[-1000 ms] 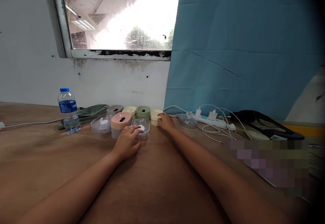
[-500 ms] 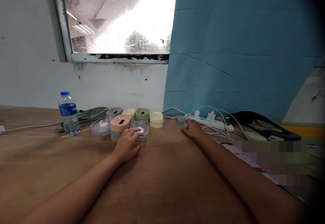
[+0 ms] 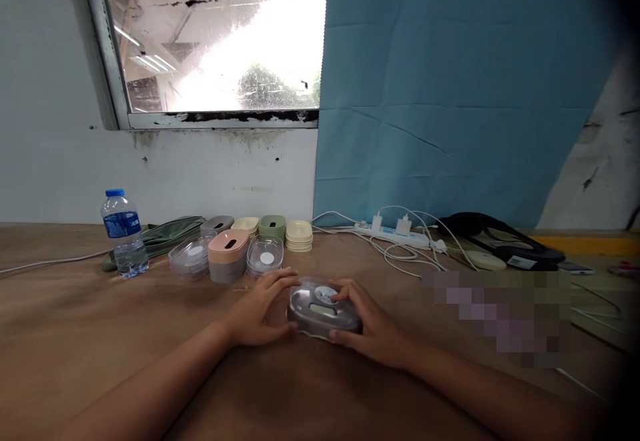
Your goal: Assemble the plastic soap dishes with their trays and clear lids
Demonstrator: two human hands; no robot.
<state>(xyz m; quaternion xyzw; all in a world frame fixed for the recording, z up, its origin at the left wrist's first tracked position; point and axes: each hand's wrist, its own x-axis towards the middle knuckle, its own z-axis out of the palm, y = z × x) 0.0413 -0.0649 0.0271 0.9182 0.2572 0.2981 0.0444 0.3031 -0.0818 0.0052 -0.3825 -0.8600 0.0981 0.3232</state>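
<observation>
A low grey oval container [image 3: 320, 324] with a slot in its top, under a clear cover bearing a round white label, is between my hands above the brown table. My right hand [image 3: 373, 324] grips its right end, thumb at the near edge and fingers over the top. My left hand [image 3: 260, 314] curves round the left end, fingertips at the far edge and thumb at the near one. Behind my left hand are a pink-topped container [image 3: 229, 248] with a slot, and clear lids [image 3: 265, 254] with a round white label.
Along the wall stand a water bottle [image 3: 123, 231], a green pouch [image 3: 173, 234], more clear lids [image 3: 193, 254], grey [image 3: 217, 223] and green [image 3: 273, 226] containers and stacked cream pieces [image 3: 299, 234]. A power strip [image 3: 395, 236] with cables and a black bag [image 3: 500, 241] lie right.
My right hand has brought the grey container from beside the power strip toward me and leftward. My left hand has left the clear lids and come to the container's left end. The view has shifted slightly.
</observation>
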